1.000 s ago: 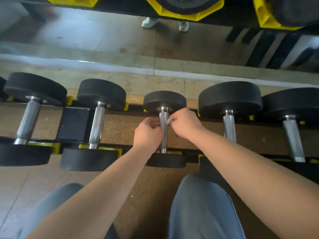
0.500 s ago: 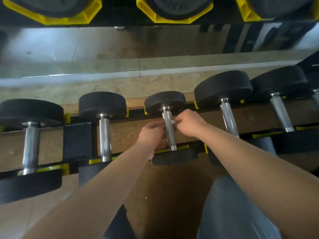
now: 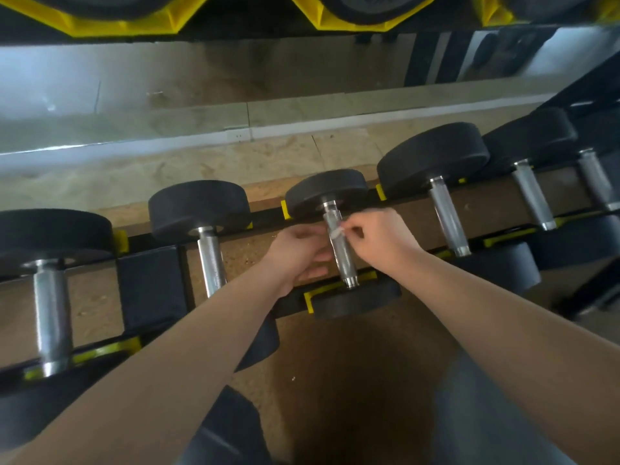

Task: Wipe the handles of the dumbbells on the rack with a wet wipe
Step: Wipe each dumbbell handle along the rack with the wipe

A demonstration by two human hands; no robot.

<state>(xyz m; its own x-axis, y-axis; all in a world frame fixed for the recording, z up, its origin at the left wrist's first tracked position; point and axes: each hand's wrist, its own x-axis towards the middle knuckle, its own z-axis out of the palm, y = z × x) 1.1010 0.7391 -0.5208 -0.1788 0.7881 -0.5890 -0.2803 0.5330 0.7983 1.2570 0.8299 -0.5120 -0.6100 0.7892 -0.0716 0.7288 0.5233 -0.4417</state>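
Mid-task, by my read. Both forearms reached in to the rack (image 3: 147,286), to the smallest dumbbell (image 3: 327,193), which lay in its yellow cradles in the middle of the lower row. R hand (image 3: 380,239) pinched a scrap of white wet wipe (image 3: 335,231) against the upper part of that dumbbell's handle (image 3: 344,263), fingers curled on it. L hand (image 3: 297,253) sat just beside the handle on the other side, fingers reaching toward the metal. Whether it held the wipe's other end or only steadied the bar, can't tell: blurred & partly hidden. Hands were close together w/ the handle btwn them.

Progress: the wipe was near the far end of the handle, so the stretch down to the near collar prob. remained to be covered. Nothing showed which other handles were clean; no wet sheen I could trust. The left neighbour (image 3: 209,260) and the far-left dumbbell (image 3: 52,313) lay untouched, as did the right neighbour (image 3: 448,219) & two more beyond it toward the frame edge. So: one handle being worked, at least five others in this row either done or waiting, can't say which. The upper shelf (image 3: 100,26) held more weights in yellow cradles, their handles out of view.
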